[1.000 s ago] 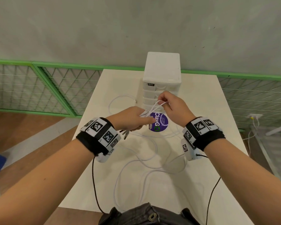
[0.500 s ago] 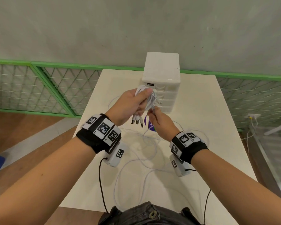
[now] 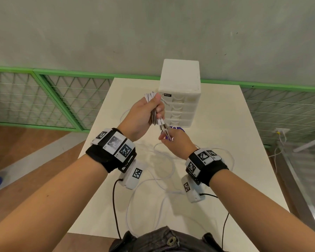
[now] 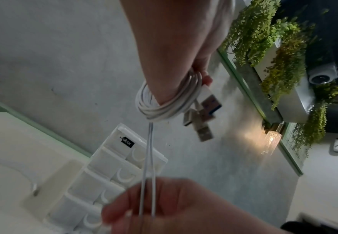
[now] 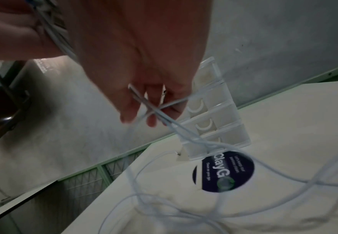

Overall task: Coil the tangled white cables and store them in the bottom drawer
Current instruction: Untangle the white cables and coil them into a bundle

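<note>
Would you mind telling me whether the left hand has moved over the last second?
Yes: the left hand rose from beside the drawer unit's base toward its top.

Black wristbands (image 3: pixel 105 157) carry white checkered-tag camera units (image 3: pixel 133 174) trailing thin black cables (image 3: pixel 115 202)

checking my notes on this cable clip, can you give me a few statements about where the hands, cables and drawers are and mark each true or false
1. The left hand holds a bundle of coiled white cable. True.
2. The right hand is pulling open the bottom drawer. False: it holds cable strands below the left hand, apart from the drawer unit.
3. All the cable is coiled. False: loose cable lies on the table.
4. Plugs hang from the bundle. True.
5. The drawers look closed. True.
</note>
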